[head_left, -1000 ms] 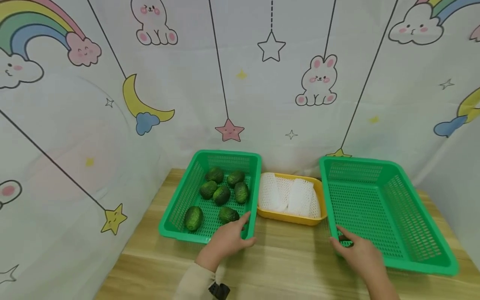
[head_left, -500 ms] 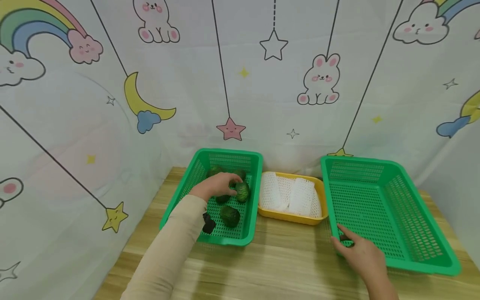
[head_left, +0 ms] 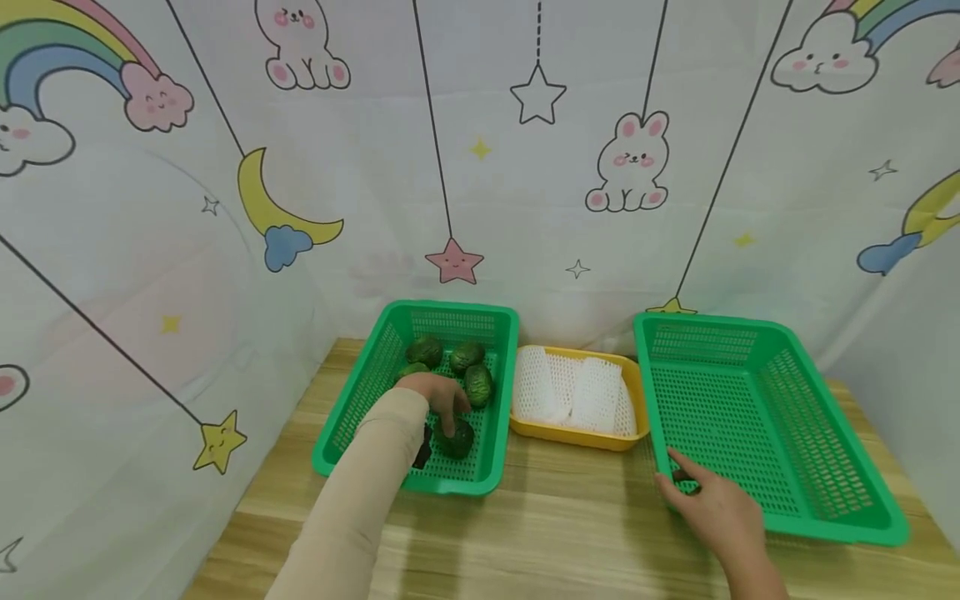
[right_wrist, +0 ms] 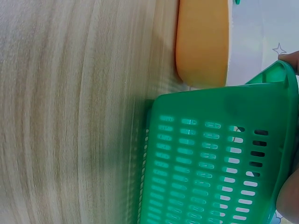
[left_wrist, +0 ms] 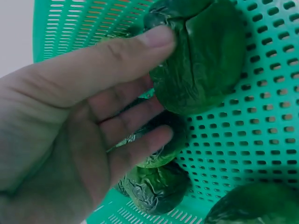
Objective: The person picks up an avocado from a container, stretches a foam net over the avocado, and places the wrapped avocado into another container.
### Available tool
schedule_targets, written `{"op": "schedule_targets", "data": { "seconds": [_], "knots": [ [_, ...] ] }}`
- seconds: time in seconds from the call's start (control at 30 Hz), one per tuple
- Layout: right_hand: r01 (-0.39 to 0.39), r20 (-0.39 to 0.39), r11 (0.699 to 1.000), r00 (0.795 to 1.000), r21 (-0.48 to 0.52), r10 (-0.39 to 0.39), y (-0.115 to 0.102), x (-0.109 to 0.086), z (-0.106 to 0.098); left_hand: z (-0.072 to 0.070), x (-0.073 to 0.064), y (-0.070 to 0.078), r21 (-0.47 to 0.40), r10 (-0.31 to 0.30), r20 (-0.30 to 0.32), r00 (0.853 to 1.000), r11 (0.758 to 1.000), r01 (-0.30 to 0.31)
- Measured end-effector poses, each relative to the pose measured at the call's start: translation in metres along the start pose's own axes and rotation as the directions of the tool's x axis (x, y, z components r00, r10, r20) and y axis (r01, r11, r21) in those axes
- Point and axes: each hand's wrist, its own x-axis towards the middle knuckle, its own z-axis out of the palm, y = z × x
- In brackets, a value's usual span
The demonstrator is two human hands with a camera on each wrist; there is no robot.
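Observation:
My left hand [head_left: 441,398] reaches into the left green basket [head_left: 491,482]. In the left wrist view its thumb lies against a dark green, wrinkled, avocado-like fruit [left_wrist: 205,60]. The index finger runs partly behind it, and the other fingers are loosely extended. The same fruit [head_left: 456,440] appears just below the hand in the head view, in the front part of the basket. Several similar fruits [head_left: 478,385] lie farther back, some hidden by the hand and sleeve. My right hand [head_left: 718,507] holds the left rim of the right green basket [head_left: 832,529] near its front corner.
Between the two baskets stands a yellow tray [head_left: 577,434] holding white mesh netting [head_left: 597,392]. All of them stand on a wooden table [head_left: 555,533]. A patterned white cloth [head_left: 517,192] hangs behind and at the sides. A dark strap [head_left: 423,450] shows at the left wrist.
My left hand went from the left basket's front right side to the back fruits, then returned toward the front fruit. My right hand stays on its basket rim.

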Motion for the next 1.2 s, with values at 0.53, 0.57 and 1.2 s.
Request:
{"op": "schedule_targets", "data": {
  "seconds": [0.53,0.57,1.2],
  "knots": [
    [0.003,-0.012,1.000,1.000,-0.007,-0.003,0.002,0.000,0.003,0.003,0.007,0.002,0.097,-0.052,-0.030,0.998,0.994,0.055],
    [0.004,-0.011,1.000,1.000,-0.008,-0.004,0.003,0.001,0.003,0.003,0.006,0.001,0.083,-0.049,-0.047,0.998,0.995,0.053],
    [0.008,-0.022,1.000,1.000,-0.015,-0.008,0.003,0.001,0.004,-0.006,-0.028,0.009,-0.144,0.121,-0.329,0.936,0.974,-0.177]
  ]
}}
